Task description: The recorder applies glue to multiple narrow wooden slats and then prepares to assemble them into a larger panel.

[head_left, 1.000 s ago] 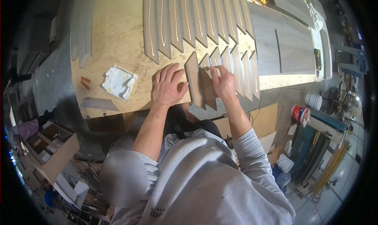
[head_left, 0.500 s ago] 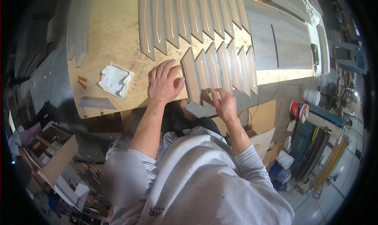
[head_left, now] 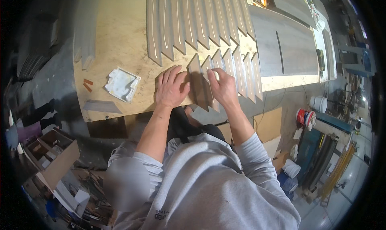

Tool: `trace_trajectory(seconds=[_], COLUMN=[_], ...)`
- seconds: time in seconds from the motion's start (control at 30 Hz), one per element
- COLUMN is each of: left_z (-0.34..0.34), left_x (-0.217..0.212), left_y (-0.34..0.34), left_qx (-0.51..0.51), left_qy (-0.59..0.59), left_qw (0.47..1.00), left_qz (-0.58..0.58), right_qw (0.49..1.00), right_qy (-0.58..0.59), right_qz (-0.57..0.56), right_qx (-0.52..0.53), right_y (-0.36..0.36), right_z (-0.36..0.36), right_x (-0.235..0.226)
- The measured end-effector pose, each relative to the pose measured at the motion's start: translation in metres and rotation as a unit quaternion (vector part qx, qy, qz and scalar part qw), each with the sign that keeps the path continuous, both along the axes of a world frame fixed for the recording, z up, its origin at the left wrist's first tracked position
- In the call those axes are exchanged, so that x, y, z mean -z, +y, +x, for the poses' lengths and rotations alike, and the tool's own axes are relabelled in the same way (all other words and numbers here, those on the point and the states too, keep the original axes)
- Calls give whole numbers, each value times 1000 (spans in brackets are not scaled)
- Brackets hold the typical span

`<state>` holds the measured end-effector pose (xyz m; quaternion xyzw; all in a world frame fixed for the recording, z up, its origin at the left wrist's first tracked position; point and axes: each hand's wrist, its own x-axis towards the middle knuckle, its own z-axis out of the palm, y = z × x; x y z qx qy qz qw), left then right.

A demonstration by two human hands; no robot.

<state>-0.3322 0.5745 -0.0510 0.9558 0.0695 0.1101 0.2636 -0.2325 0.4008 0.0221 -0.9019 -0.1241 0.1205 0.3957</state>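
Observation:
My left hand (head_left: 172, 89) lies flat on the wooden table (head_left: 116, 37), fingers spread, beside the leftmost slat (head_left: 196, 80) of the near row. This slat has an angled tip and shows no white line. Closed around a small pale object (head_left: 216, 75), my right hand (head_left: 226, 90) is over the neighbouring slats; its fingers hide most of the object, so I cannot tell its kind. The other near slats (head_left: 239, 71) carry thin white beads along their length. Beyond them, longer grey-brown slats (head_left: 177, 20) with pointed ends lie side by side, also with white beads.
Left of my hands sits a white tray (head_left: 135, 90) with whitish residue. Orange strips (head_left: 87, 85) and dark offcuts (head_left: 101, 106) lie near the table's left corner. Large grey panels (head_left: 267, 41) are at right, buckets (head_left: 305, 118) on the floor. Another person (head_left: 30, 129) is at far left.
My right hand has moved up and slightly left along the slats, with the pale object still in it. My left hand stays flat beside the leftmost slat.

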Motion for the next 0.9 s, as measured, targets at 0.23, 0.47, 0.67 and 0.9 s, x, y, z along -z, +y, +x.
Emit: trace_trajectory(seconds=[0.23,0.47,0.67,0.9], left_z=[2,1,0,0], left_x=[-2,-1,0,-2], left_y=[1,2,2,2], left_qx=[-6,-7,-8,-10], left_qy=[-5,0,-10,7], left_qw=[1000,1000,1000,1000], left_qz=[-11,-16,-11,-15], right_qw=[998,996,996,994], right_qy=[-50,-60,-36,41], right_qz=[-20,-30,-46,-70], right_qx=[-43,-57,-74,-68], right_y=[27,21,-6,-38], right_z=[24,20,-14,-64], right_x=[35,39,22,20])
